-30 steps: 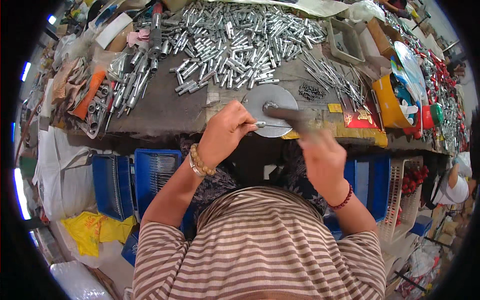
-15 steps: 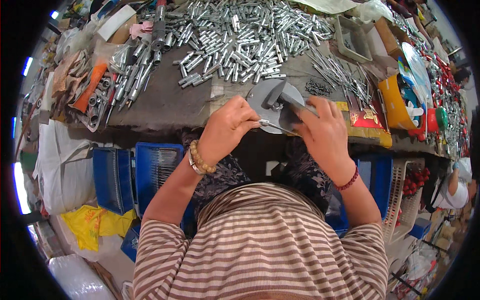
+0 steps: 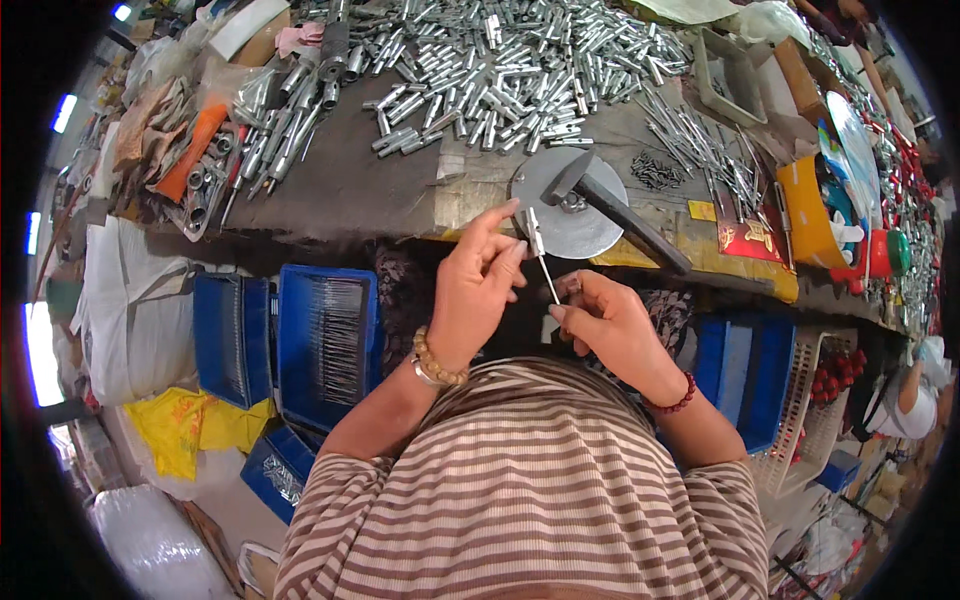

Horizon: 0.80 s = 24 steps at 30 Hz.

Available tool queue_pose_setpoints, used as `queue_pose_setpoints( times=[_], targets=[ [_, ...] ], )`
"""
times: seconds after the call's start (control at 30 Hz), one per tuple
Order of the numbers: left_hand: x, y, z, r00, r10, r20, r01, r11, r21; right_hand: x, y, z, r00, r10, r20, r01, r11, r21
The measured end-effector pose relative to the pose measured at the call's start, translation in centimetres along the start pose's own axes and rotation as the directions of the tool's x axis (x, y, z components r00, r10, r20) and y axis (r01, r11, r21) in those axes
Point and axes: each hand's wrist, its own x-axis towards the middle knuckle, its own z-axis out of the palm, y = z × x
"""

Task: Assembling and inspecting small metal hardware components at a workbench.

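Note:
My right hand [image 3: 618, 328] pinches the lower end of a thin metal rod [image 3: 549, 280] between thumb and fingers. A short silvery metal sleeve [image 3: 534, 232] sits on the rod's upper end. Beside that sleeve is my left hand [image 3: 478, 285], its index finger stretched out and its thumb apart from it; whether a fingertip touches the sleeve is hard to see. Just beyond, a hammer [image 3: 625, 215] lies with its head on a round grey metal disc [image 3: 535, 180] at the bench's near edge, its handle pointing toward the near right.
A large heap of silvery metal sleeves [image 3: 530, 75] covers the far bench. Loose rods [image 3: 690, 140] and a small pile of dark pins [image 3: 655, 172] lie right of the disc. Tools [image 3: 270, 150] crowd the left. Blue bins [image 3: 330, 345] stand below the bench.
My right hand has let go of the hammer, which now rests on the disc, and holds the rod nearer my body. The left fingers have loosened from the sleeve, and the rod has turned more upright.

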Motion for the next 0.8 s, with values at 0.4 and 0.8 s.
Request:
queue_pose_setpoints(
  times=[0.4, 0.8],
  targets=[
    [-2.0, -1.1, -3.7, 0.986, -0.114, -0.119, 0.075, 0.954, -0.291, 1.1, 0.6, 5.2, 0.993, -0.082, 0.085, 0.074, 0.993, 0.093],
    [-20.0, -19.5, -29.8, 0.402, -0.314, -0.860, 0.803, 0.572, 0.167, 3.0, 4.4, 4.6, 0.980, 0.091, 0.178, -0.102, 0.993, 0.056]
  ],
)
